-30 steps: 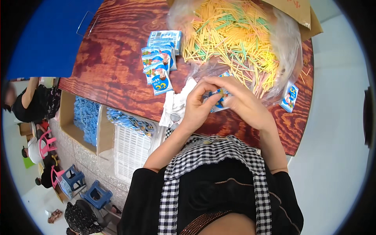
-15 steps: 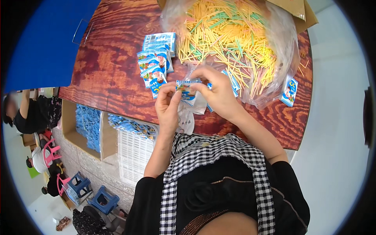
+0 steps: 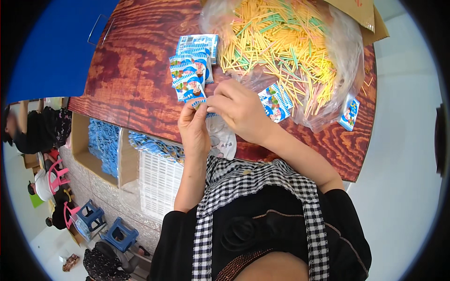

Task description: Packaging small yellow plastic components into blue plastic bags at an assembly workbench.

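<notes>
Over the near part of the red-brown wooden table [image 3: 140, 61], my left hand [image 3: 193, 129] pinches a small blue-and-white packet [image 3: 201, 104]. The fingers of my right hand [image 3: 240, 110] are closed at that packet's right end and cover most of it. Just beyond my left hand lies an overlapping pile of similar packets [image 3: 190, 77]. More packets [image 3: 276, 102] rest to the right of my right hand. Past them, a clear plastic bag [image 3: 344, 56] spreads open around a heap of thin yellow, green and pink sticks [image 3: 276, 42]. A white printed piece [image 3: 224, 140] lies below my hands.
A single packet [image 3: 349, 114] and a few loose sticks are near the table's right edge. A cardboard box [image 3: 361, 16] stands far right. Lower left are a box of blue packets [image 3: 104, 147], a white crate [image 3: 159, 182] and blue stools [image 3: 121, 234]. Several people are at the left.
Both hands have shifted left with the packet, which is now mostly hidden by the fingers. The packets to the right of my right hand show more fully. The view has shifted slightly.
</notes>
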A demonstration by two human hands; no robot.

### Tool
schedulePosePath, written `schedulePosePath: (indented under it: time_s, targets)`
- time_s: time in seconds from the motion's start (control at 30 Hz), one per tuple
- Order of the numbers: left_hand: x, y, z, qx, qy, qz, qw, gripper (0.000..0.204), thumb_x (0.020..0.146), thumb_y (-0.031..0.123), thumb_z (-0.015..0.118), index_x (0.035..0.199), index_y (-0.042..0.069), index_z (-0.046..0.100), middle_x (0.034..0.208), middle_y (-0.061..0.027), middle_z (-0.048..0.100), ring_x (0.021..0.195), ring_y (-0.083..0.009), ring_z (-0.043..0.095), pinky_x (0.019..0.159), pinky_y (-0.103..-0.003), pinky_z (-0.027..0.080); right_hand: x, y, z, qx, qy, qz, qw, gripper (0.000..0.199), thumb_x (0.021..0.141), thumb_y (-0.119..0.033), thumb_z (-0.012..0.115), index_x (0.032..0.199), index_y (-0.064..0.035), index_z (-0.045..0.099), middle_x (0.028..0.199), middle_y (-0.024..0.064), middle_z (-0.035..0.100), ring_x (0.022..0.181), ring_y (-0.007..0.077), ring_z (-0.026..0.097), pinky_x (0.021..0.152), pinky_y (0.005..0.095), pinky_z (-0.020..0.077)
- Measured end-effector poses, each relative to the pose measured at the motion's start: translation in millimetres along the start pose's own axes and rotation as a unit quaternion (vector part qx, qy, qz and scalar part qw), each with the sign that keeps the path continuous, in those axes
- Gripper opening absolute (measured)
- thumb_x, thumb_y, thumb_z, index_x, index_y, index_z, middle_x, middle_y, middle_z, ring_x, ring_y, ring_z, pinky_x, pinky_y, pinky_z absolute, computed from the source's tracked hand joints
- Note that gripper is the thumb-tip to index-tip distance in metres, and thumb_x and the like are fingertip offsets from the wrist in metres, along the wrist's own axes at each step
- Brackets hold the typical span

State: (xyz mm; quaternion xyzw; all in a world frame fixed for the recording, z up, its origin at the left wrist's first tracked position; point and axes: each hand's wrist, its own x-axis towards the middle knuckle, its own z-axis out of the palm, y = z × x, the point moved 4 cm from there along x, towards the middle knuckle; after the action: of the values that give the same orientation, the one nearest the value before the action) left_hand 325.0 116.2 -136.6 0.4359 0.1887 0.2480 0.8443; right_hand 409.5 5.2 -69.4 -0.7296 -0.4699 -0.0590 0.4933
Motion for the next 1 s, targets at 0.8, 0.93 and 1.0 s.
schedulePosePath:
  time_s: [0.8, 0.93, 1.0]
  targets:
    - [66, 4, -44, 0.452, 0.067, 0.235, 0.858, 0.034, 0.082, -0.008, 0.061, 0.115, 0.000, 0.056, 0.087, -0.0042, 0.060, 0.075, -0.0113, 0.056, 0.068, -0.025, 0.048, 36, 30, 12, 0.199, -0.074, 0.128, 0.969, 0.013, 0.082, -0.002, 0.060, 0.095, -0.0005, 0.057, 0.085, 0.0101, 0.063, 0.078, 0.0199, 0.065, 0.069, 0.0311, 0.0491]
    - [81, 4, -62, 0.345, 0.046, 0.191, 0.918, 0.021, 0.089, -0.004, 0.057, 0.110, -0.002, 0.058, 0.092, -0.0049, 0.063, 0.079, -0.0110, 0.060, 0.072, -0.023, 0.050, 50, 38, 43, 0.136, -0.024, 0.093, 0.986, 0.015, 0.081, -0.007, 0.061, 0.094, -0.0024, 0.058, 0.087, 0.0110, 0.064, 0.080, 0.0262, 0.065, 0.068, 0.0353, 0.0496]
    - [81, 8, -65, 0.294, 0.057, 0.103, 0.949, 0.017, 0.093, 0.002, 0.055, 0.109, -0.003, 0.058, 0.090, -0.0049, 0.063, 0.078, -0.0102, 0.060, 0.072, -0.023, 0.051, 49, 49, 53, 0.045, 0.023, 0.061, 0.997, 0.015, 0.080, -0.008, 0.061, 0.093, -0.0032, 0.058, 0.087, 0.0113, 0.064, 0.080, 0.0284, 0.064, 0.068, 0.0370, 0.0497]
